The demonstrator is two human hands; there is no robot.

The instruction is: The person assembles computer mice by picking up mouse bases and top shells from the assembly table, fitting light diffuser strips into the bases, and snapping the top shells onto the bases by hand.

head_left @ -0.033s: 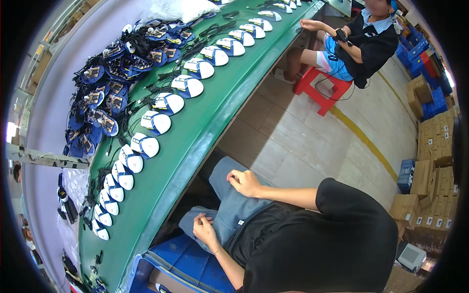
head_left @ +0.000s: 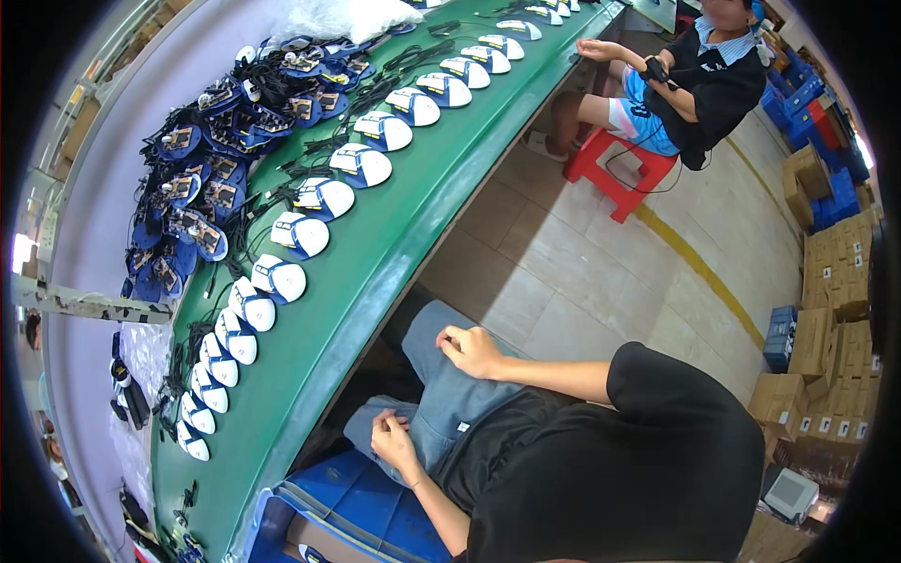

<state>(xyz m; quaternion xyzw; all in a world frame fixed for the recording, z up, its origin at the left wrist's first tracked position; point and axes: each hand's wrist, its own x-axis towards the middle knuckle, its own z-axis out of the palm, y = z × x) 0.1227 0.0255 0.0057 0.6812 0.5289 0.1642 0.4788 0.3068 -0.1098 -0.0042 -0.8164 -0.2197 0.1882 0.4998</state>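
Long green table (head_left: 375,272) curves from lower left to upper right. We sit at its near edge with our legs under it. Tiled floor with a yellow line lies to the right, and cardboard boxes (head_left: 835,272) are stacked along the far right.

A co-worker (head_left: 704,75) sits on a red stool (head_left: 619,174) further up the table, hands raised at the table edge. Those hands are not ours.

A heap of blue parts and black cables (head_left: 216,141) lies on the far side of the table. Nearer the edge runs a row of white-and-blue shells (head_left: 300,235), spaced one after another along its length. A blue crate (head_left: 357,507) sits beside our left leg.

Both hands are in our lap on the grey-blue shorts (head_left: 450,394), below the table edge and well apart from the row.
- **Right hand** (head_left: 474,352): it rests on the right knee, fingers curled in toward the palm, with nothing visible in them.
- **Left hand** (head_left: 394,441): it lies on the left thigh, fingers bent against the cloth. We cannot tell whether they pinch the fabric or only rest on it.

Our reading is that this is a pause, with no part in hand. Reaching the nearest shell would call for lifting a hand clear of the table lip and uncurling the fingers.
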